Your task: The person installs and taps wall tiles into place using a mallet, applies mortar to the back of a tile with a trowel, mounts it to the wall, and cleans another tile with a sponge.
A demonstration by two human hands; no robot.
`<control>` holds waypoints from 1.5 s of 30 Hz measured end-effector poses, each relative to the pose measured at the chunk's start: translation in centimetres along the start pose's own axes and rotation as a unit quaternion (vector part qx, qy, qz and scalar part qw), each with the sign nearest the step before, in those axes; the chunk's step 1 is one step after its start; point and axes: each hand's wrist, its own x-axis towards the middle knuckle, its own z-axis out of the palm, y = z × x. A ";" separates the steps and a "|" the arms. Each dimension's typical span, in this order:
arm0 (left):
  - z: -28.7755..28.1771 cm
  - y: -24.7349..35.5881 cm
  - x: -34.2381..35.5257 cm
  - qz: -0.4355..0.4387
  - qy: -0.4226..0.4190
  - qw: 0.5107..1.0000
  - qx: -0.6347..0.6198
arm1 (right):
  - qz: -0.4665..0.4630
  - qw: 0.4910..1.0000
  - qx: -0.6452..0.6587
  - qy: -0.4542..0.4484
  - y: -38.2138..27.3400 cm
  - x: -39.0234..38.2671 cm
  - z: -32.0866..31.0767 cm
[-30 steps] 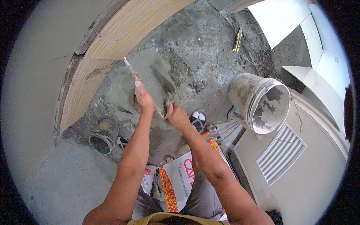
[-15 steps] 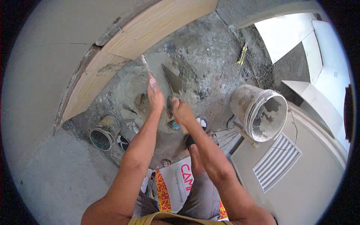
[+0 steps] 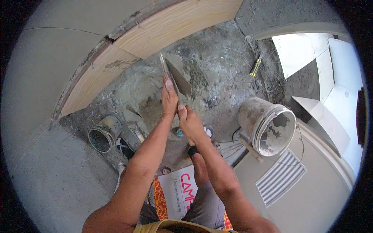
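Observation:
My left hand point(image 3: 169, 98) is closed on a thin flat tool point(image 3: 162, 63), seen nearly edge-on, its pale far end pointing toward the wooden panel. Close beside it on the right, my right hand point(image 3: 190, 123) grips a trowel point(image 3: 180, 79) with a grey tapering blade angled up and away. The blade lies against or very near the left-hand tool; I cannot tell whether they touch. Below both hands, wet grey mortar point(image 3: 134, 91) is spread on the rough ground.
A small dirty bucket point(image 3: 101, 136) stands at left, and a large crusted bucket point(image 3: 268, 126) lies tilted at right. A yellow-handled tool point(image 3: 256, 66) rests farther off. The wooden panel point(image 3: 155, 33) edges the work area. Beneath me is a printed sack point(image 3: 173, 194); a louvred panel point(image 3: 281, 176) lies at right.
The trowel in my right hand has come in close beside the left-hand tool, and my hands are nearer together. The whole view has shifted slightly.

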 end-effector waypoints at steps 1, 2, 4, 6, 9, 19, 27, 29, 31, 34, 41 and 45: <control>-0.3 -0.1 -0.2 -0.002 -0.001 1.000 -0.002 | 0.005 1.000 -0.008 -0.005 0.2 1.6 0.4; -0.7 -0.1 -0.3 -0.007 -0.001 1.000 -0.004 | -0.002 1.000 -0.008 0.011 0.7 3.5 0.7; -1.4 -0.1 -0.4 -0.015 -0.002 1.000 -0.013 | 0.032 0.998 -0.042 -0.032 1.4 6.8 1.0; -1.5 -0.1 -0.8 -0.025 0.000 0.999 -0.021 | 0.084 0.993 -0.053 -0.064 2.0 7.9 1.0; -0.3 0.2 -0.6 -0.011 -0.002 0.999 -0.032 | 0.060 0.995 -0.010 -0.080 3.1 6.5 -0.6; 1.0 1.1 -0.4 -0.017 -0.033 0.999 -0.009 | 0.102 0.987 -0.068 -0.105 6.4 7.5 -3.7; -0.6 -0.4 -0.2 -0.245 -0.085 0.963 -0.078 | 0.069 0.992 -0.071 -0.076 11.7 2.6 -1.4; -1.2 -0.9 0.2 -0.226 -0.110 0.967 -0.038 | 0.083 0.994 -0.027 -0.066 13.8 4.4 -0.3; -1.8 -1.1 0.5 -0.202 -0.134 0.970 -0.005 | 0.152 0.978 -0.133 -0.043 15.9 5.2 -0.5; -4.0 -0.7 -0.4 -0.190 -0.192 0.963 0.018 | 0.163 0.982 -0.077 -0.055 17.3 4.3 -1.3; -18.7 2.1 -11.4 -0.232 -0.045 0.969 -0.075 | 0.082 0.996 0.043 0.003 13.5 1.7 0.9; -23.8 3.9 -15.3 -0.325 0.080 0.911 -0.241 | 0.157 0.977 0.125 -0.075 15.1 2.4 2.4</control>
